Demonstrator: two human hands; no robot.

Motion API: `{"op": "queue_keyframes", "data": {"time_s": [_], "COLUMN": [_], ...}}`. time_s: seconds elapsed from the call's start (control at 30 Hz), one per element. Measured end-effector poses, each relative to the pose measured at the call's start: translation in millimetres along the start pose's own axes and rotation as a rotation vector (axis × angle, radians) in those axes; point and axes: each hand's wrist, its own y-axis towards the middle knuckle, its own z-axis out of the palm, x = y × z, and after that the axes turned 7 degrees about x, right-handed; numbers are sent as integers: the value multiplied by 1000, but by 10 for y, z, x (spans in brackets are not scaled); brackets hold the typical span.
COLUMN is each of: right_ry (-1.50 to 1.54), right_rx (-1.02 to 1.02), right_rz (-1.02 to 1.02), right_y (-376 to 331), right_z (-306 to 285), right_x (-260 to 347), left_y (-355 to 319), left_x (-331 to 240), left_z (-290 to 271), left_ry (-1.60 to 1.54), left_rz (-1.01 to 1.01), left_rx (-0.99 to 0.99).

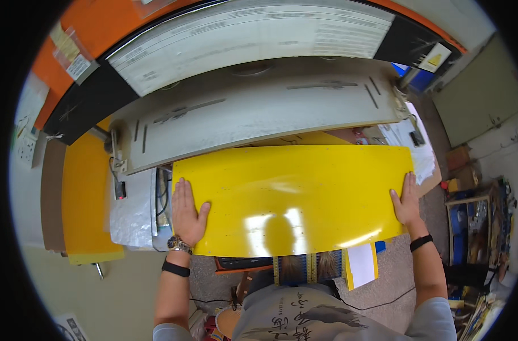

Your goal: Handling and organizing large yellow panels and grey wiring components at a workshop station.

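Floor (391, 284) partly hidden, machine (259, 54) cut off, hands (189, 219) on yellow sheet (296, 196)

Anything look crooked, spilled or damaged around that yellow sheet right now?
Nothing clearly stands out. The yellow sheet shows no visible tear or spill, just specks too small to judge, with the left hand and right hand at opposite ends. Its bowed edges may be lens distortion.
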Motion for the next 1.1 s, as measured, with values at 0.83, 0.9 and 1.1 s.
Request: {"op": "queue_keyframes", "data": {"time_s": [0.83,0.9,1.1], "right_ry": [-12,-38,-25], "right_rx": [1,2,17], "right_rz": [-97,-62,-51], "right_y": [-127,-147,-132], "right_z": [-3,62,9], "right_x": [744,692,747], "left_y": [89,9,-22], "left_x": [-1112,-1286,-1408], "left_z": [116,112,187], "left_ry": [-33,-64,-68], "left_rz": [220,240,277], "left_rx": [20,51,76]}}
